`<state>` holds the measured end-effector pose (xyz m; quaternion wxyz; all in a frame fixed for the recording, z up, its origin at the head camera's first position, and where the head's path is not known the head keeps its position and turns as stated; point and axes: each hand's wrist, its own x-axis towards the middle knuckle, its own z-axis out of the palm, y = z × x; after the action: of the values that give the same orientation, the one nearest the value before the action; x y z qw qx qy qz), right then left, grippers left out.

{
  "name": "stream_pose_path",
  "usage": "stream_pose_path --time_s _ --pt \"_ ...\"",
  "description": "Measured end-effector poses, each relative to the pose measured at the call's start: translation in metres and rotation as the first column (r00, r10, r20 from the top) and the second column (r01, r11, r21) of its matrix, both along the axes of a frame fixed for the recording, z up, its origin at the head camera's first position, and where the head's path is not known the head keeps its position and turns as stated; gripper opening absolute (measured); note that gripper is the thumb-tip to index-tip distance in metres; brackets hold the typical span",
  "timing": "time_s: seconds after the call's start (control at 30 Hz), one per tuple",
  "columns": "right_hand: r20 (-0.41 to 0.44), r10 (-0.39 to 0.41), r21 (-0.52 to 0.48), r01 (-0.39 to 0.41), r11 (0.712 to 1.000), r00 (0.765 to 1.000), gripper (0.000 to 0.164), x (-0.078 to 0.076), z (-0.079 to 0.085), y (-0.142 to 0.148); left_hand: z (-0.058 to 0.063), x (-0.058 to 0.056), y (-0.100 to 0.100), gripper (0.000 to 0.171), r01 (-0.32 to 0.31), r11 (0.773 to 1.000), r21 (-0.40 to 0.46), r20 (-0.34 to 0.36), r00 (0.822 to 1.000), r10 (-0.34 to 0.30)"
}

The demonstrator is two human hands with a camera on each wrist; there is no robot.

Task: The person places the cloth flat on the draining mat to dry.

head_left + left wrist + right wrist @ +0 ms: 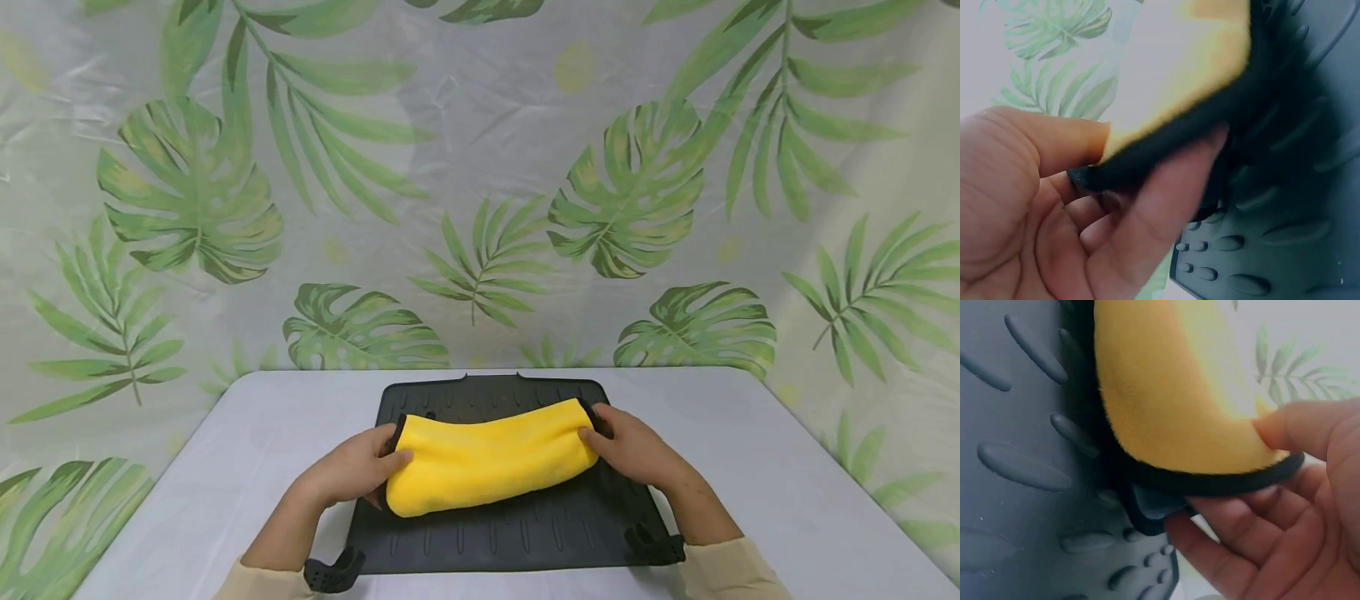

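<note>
A yellow fleecy cloth (491, 458) with dark edging spans the space between both hands, over a black ribbed mat (480, 546). My left hand (356, 465) pinches its left end, thumb on the yellow face and fingers beneath the dark edge. At the other end my right hand (633, 446) grips the cloth the same way, its thumb on top. In the left wrist view the dark edging of the cloth (1166, 94) runs across the fingers. A dark grey underside layer peeks out below the yellow cloth (1166, 412) in the right wrist view.
The mat lies on a white table (757, 467), with raised oval ridges across its surface. Behind the table hangs a pale curtain (495, 150) printed with green leaves. Black wrist straps (335, 571) show near both sleeves.
</note>
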<state>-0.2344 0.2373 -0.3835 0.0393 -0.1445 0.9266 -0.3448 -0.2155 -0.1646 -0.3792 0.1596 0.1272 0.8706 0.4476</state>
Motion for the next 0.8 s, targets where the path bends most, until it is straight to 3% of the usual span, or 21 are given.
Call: stream_pose_path --time_s 0.17,0.33,0.43,0.5,0.6,0.7,0.8 --pt "0.004 -0.037 -0.034 0.037 0.999 0.999 0.025 -0.001 -0.002 0.0 -0.001 0.0 0.0 0.026 -0.017 1.0 0.015 0.044 0.999 0.016" --pt "0.111 -0.069 -0.027 0.072 0.997 0.991 0.023 -0.001 -0.008 0.0 -0.002 0.002 0.0 0.028 -0.027 0.999 -0.034 0.101 0.994 0.03" --pt "0.173 -0.089 -0.008 0.092 0.996 0.981 0.036 -0.001 -0.012 -0.001 -0.004 0.002 0.002 0.034 -0.044 0.996 -0.077 0.107 0.993 0.052" --pt "0.178 -0.105 0.005 0.105 0.994 0.979 0.043 -0.002 -0.014 -0.002 -0.006 0.001 0.004 0.036 -0.078 0.992 -0.098 0.078 0.993 0.085" --pt "0.117 -0.135 -0.009 0.137 0.99 0.984 0.051 -0.005 -0.018 -0.005 -0.013 -0.003 0.007 0.037 -0.16 0.984 -0.074 0.002 0.987 0.161" --pt "0.046 -0.16 -0.05 0.162 0.985 0.986 0.057 -0.007 -0.023 -0.008 -0.022 -0.008 0.013 0.046 -0.239 0.971 -0.004 -0.076 0.968 0.238" --pt "0.019 -0.159 -0.09 0.16 0.983 0.987 0.058 -0.008 -0.027 -0.011 -0.029 -0.012 0.017 0.062 -0.277 0.96 0.028 -0.129 0.952 0.279"
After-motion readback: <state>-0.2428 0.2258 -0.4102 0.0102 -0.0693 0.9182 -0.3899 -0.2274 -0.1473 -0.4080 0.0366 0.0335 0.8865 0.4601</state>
